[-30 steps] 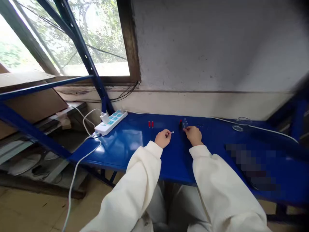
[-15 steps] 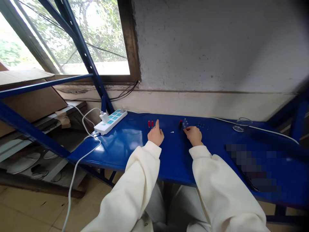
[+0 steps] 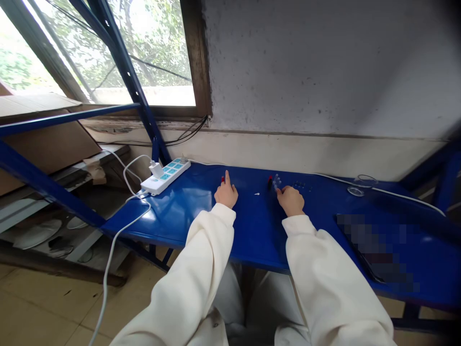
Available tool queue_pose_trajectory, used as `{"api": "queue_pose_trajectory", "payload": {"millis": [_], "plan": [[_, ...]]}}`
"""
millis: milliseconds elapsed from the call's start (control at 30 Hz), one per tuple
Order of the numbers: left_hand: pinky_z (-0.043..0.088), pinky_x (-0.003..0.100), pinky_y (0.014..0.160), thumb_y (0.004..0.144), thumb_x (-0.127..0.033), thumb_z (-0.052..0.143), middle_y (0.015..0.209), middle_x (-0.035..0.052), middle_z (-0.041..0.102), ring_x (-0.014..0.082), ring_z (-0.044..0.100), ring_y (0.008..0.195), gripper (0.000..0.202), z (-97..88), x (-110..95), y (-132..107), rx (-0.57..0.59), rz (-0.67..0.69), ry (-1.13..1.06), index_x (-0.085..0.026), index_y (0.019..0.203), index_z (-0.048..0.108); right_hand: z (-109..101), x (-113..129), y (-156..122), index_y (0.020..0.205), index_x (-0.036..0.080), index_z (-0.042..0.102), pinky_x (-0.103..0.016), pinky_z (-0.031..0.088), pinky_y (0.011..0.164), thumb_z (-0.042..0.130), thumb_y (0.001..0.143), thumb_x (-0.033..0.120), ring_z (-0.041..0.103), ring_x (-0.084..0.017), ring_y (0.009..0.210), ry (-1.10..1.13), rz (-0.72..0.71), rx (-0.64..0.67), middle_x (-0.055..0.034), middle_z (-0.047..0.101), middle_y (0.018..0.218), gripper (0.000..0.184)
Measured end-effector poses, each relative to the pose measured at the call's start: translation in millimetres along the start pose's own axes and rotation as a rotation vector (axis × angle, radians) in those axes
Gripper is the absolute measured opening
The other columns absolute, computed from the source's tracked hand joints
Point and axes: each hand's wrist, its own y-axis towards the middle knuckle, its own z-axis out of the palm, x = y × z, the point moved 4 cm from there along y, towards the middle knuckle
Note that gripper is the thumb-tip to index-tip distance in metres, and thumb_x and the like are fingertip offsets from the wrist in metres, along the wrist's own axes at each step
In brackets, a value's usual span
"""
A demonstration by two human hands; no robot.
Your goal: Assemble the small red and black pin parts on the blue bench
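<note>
My left hand [image 3: 226, 194] rests on the blue table [image 3: 187, 206] with its index finger stretched forward and the other fingers curled. The fingertip reaches the small red pieces [image 3: 223, 179]; one shows and the finger covers the rest. A tiny white piece [image 3: 257, 194] lies loose between my hands. My right hand [image 3: 291, 200] lies with fingers curled together, its tips at a cluster of small clear and dark parts [image 3: 275, 181]. What those fingers hold, if anything, is too small to see.
A white power strip [image 3: 166, 176] with a plug lies at the table's back left, its white cable [image 3: 118, 235] hanging off the edge. A clear ring-shaped dish [image 3: 356, 191] and thin wire sit at the back right. Blue rack beams [image 3: 43, 185] and cardboard [image 3: 46, 144] stand left.
My left hand let go of the tiny white piece, moved left and forward, and stretched its index finger to the red pieces. The right hand has hardly moved.
</note>
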Motion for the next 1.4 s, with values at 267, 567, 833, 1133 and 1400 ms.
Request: {"api": "queue_pose_trajectory", "payload": {"millis": [267,567,833,1133,1400], "plan": [[0.042,0.032,0.073,0.087,-0.025,0.027,0.110,0.0156,0.055,0.0238,0.056,0.093,0.038,1.8,2.3,5.0,-0.088,0.019,-0.054,-0.017,0.122,0.041,-9.7,7.3,-10.3,0.077,0.015,0.060,-0.026,0.035,0.055,0.041,0.083,0.039,0.058,-0.019,0.066,0.043,-0.048,-0.110,-0.0099,0.061,0.070,0.031],[0.041,0.021,0.057,0.083,-0.021,0.041,0.072,0.0038,0.062,0.0088,0.052,0.056,0.015,12.0,-11.4,-2.3,0.127,0.065,-0.892,-0.015,0.089,0.053,-23.8,32.7,-35.2,0.074,0.017,0.056,-0.023,0.032,0.058,0.023,0.089,0.041,0.052,-0.014,0.064,0.189,-0.386,-0.421,-0.0073,0.058,0.068,0.043],[0.023,0.014,0.036,0.076,-0.028,0.055,0.074,0.0021,0.059,0.0040,0.048,0.044,0.021,20.3,-27.5,-16.1,0.453,0.050,-1.403,-0.014,0.091,0.051,-1.0,55.7,-47.6,0.079,0.018,0.052,-0.023,0.025,0.052,0.021,0.090,0.043,0.053,-0.014,0.059,0.217,-0.518,-0.161,-0.0048,0.060,0.071,0.041],[0.023,0.016,0.034,0.076,-0.035,0.055,0.074,0.0020,0.059,0.0048,0.050,0.041,0.029,21.0,-28.1,-16.6,0.491,0.088,-1.410,-0.013,0.094,0.051,2.9,50.3,-42.2,0.078,0.020,0.052,-0.023,0.031,0.055,0.024,0.089,0.041,0.054,-0.015,0.060,0.357,-0.529,-0.145,-0.0039,0.060,0.069,0.037],[0.022,0.017,0.034,0.076,-0.041,0.053,0.066,-0.0006,0.055,0.0032,0.046,0.036,0.031,17.2,-19.7,-12.7,0.331,-0.026,-1.414,-0.013,0.090,0.053,6.5,51.6,-41.2,0.099,0.019,0.052,-0.024,0.040,0.065,0.034,0.086,0.036,0.057,-0.016,0.074,0.503,-0.624,-0.071,-0.0060,0.062,0.089,0.028]]}}
